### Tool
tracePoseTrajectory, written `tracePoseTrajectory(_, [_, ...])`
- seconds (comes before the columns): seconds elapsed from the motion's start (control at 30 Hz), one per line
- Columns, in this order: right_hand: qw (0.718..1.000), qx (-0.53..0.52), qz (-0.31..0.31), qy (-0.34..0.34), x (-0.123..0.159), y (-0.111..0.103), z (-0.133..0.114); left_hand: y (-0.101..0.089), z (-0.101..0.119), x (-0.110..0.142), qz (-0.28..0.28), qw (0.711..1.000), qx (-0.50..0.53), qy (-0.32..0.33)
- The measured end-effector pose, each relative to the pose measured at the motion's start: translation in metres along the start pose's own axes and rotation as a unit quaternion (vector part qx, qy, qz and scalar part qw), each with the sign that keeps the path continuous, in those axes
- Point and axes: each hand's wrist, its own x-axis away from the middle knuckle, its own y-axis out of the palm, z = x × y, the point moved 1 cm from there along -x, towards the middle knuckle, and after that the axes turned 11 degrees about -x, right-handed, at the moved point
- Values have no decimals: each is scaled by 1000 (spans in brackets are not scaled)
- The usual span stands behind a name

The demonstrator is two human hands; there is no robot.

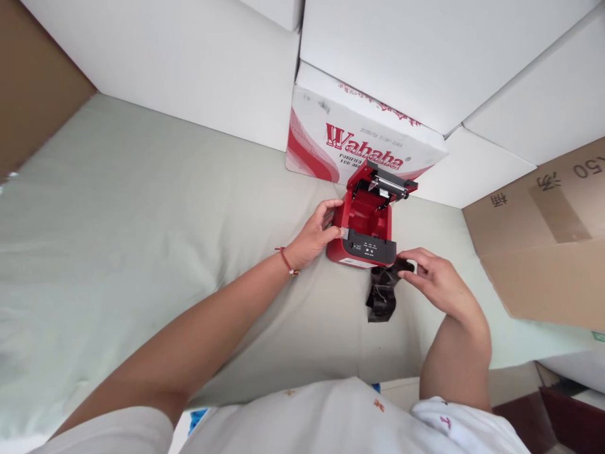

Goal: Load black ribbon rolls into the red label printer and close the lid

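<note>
Red printer [363, 221], touching left fingers [333, 234], just beside right fingers [414, 256]

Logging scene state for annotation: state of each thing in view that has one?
Red device: upright, compartment exposed
Device lid: open, raised at the back
Black strip: crumpled, lying in front of the device
Left hand: touching the device's left side
Right hand: thumb and finger on the black strip's end
Green cloth: spread, wrinkled
</note>
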Motion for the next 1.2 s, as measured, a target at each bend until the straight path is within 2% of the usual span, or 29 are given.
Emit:
tracePoseTrajectory(0.1, [999,-38,33,-12,13,-28,-8,1,-4,0,3,1000,-18,11])
tracePoseTrajectory(0.17, [996,-57,59,-28,14,-40,-17,3,-7,2,17,997,-55,43])
tracePoseTrajectory(0.27, [994,-59,79,-56,-4,-37,-32,5,-9,8,79,973,-167,136])
tracePoseTrajectory(0.33, [994,-40,84,-56,-26,-23,-41,7,-8,14,138,930,-263,218])
tracePoseTrajectory(0.43, [996,6,81,-38,-59,0,-52,12,-3,24,191,843,-367,344])
tracePoseTrajectory(0.57, [994,96,54,-24,-90,24,-65,26,3,34,180,759,-414,469])
tracePoseTrajectory(0.73, [973,228,24,21,-111,40,-74,40,12,42,163,693,-456,534])
tracePoseTrajectory(0.9, [957,285,16,51,-128,48,-77,44,21,44,159,678,-484,531])
tracePoseTrajectory(1.0, [960,275,22,49,-129,47,-76,45,24,43,165,672,-489,530])
tracePoseTrajectory(1.07, [976,216,12,25,-122,44,-75,45,25,42,168,670,-494,528])
tracePoseTrajectory(1.13, [994,109,17,-27,-109,37,-74,45,24,41,165,671,-496,526])
tracePoseTrajectory(1.2, [991,9,92,-101,-95,26,-75,44,23,42,157,673,-494,527])
